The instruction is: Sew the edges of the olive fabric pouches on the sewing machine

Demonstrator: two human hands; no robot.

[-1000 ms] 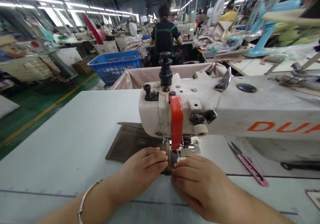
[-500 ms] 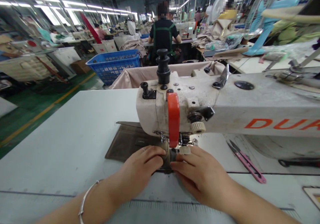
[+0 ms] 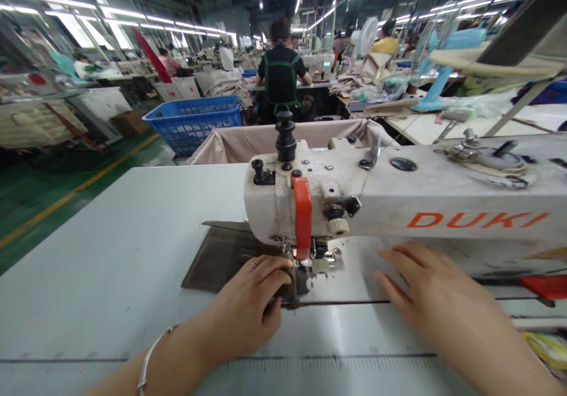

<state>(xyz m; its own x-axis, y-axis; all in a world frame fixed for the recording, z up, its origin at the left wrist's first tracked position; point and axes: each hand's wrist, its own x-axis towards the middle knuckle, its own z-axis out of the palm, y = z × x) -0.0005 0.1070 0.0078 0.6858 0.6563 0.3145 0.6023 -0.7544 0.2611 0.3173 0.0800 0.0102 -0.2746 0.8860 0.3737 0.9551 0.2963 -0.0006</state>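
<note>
At the near edge of the pale sewing table [image 3: 110,254], the person's two forearms enter the view, the left one ringed by a thin silver bracelet [image 3: 150,352]. The left hand [image 3: 248,304] rests at the needle area, its fingers curled together and pressing a small dark fabric piece [image 3: 295,284] against the bed just under the presser foot [image 3: 321,261]; whether the fingertips pinch the edge or merely hold it flat cannot be told. The right hand [image 3: 432,293] hovers to the right of the needle, apart from the fabric, fingers spread and empty, blurred as if moving. Beneath the machine head lies a larger brown panel [image 3: 221,254], extending left. The sewing machine [image 3: 398,207], off-white with an orange guard [image 3: 302,216] and orange lettering, spans the middle ground. Judged from this arrangement, the piece is being positioned at the foot; the next move calls for steady alignment under the needle with fingertips kept clear. Beyond the table hang a beige cloth-lined bin [image 3: 283,136] and a blue crate [image 3: 195,121]; farther off, a seated person in a black top [image 3: 281,77] works at another station.
</note>
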